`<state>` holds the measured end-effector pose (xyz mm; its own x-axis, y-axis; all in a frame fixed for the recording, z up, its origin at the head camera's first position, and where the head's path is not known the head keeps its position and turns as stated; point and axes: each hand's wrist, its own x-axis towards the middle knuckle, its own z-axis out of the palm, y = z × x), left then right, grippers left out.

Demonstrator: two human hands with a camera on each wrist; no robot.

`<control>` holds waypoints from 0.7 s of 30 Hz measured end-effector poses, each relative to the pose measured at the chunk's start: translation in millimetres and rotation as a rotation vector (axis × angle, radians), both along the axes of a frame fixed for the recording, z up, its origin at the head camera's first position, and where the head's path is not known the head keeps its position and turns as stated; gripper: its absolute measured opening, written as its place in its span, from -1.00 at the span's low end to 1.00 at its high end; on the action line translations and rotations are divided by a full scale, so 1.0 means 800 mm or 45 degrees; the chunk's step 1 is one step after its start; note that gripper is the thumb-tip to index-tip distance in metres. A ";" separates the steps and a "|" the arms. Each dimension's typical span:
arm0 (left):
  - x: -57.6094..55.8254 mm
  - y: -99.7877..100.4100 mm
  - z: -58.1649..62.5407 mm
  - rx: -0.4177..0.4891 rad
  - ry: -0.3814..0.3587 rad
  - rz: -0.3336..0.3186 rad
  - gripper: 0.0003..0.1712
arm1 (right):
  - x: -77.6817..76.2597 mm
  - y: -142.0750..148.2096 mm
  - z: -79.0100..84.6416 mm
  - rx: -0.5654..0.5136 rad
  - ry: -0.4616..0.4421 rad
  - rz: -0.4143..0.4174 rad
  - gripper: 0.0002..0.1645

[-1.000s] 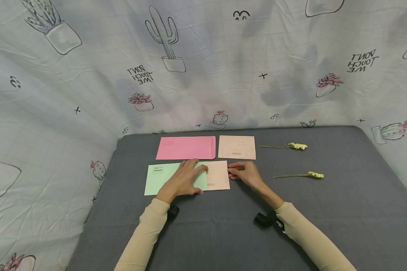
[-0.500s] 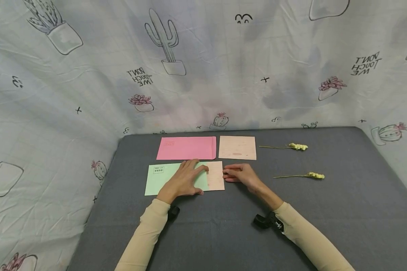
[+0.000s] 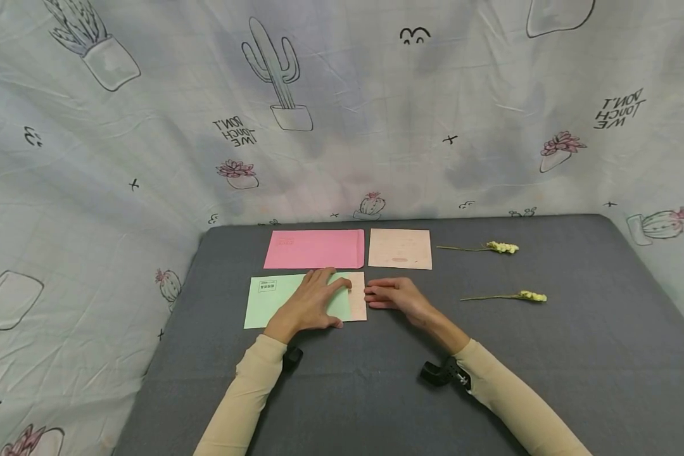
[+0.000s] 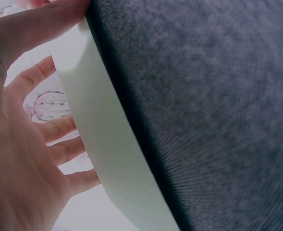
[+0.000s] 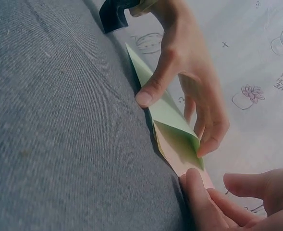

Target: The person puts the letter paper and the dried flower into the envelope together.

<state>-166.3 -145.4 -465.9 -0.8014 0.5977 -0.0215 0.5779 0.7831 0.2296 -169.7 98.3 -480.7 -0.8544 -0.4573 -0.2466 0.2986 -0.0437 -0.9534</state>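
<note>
My left hand (image 3: 306,303) arches over the pale green envelope (image 3: 273,291), thumb at its near edge and fingers at its far edge. In the right wrist view the squeezed envelope (image 5: 165,109) bows at its open end. A peach card (image 3: 358,301) lies partly inside, only a short strip sticking out on the right. The envelope covers the rest. My right hand (image 3: 401,297) has its fairly straight fingers right at the card's outer end. Seen from the right wrist, a fingertip (image 5: 195,180) of that hand presses at the card (image 5: 177,153).
Behind the envelope lie a pink envelope (image 3: 313,249) and a second peach card (image 3: 400,249). To the right are two yellow flower sprigs, one far (image 3: 501,247) and one nearer (image 3: 530,296). Grey cloth (image 3: 376,392) covers the table, and a cactus-print curtain (image 3: 342,126) hangs behind.
My right hand has moved left with the peach card, which now sits deeper in the green envelope. Its fingers look straighter than before. The left hand has stayed in place.
</note>
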 end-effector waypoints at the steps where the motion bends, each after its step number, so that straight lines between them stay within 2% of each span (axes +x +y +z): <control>1: 0.000 0.000 0.000 0.000 0.000 0.000 -0.15 | 0.000 -0.001 0.000 -0.009 -0.013 0.007 -0.53; 7: 0.003 -0.003 -0.001 -0.010 0.000 0.003 -0.14 | 0.003 -0.008 0.000 -0.070 -0.089 0.045 -0.50; 14: 0.005 -0.004 -0.001 -0.008 0.018 -0.007 -0.13 | 0.006 -0.016 -0.001 -0.119 -0.127 0.093 -0.48; 21: 0.005 -0.003 -0.001 0.001 0.033 -0.014 -0.14 | 0.005 -0.025 -0.001 -0.137 -0.179 0.076 -0.50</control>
<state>-162.4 -148.1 -467.1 -0.7949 0.6067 -0.0002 0.5925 0.7764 0.2148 -165.7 78.0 -481.5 -0.7854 -0.5366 -0.3086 0.4339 -0.1215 -0.8927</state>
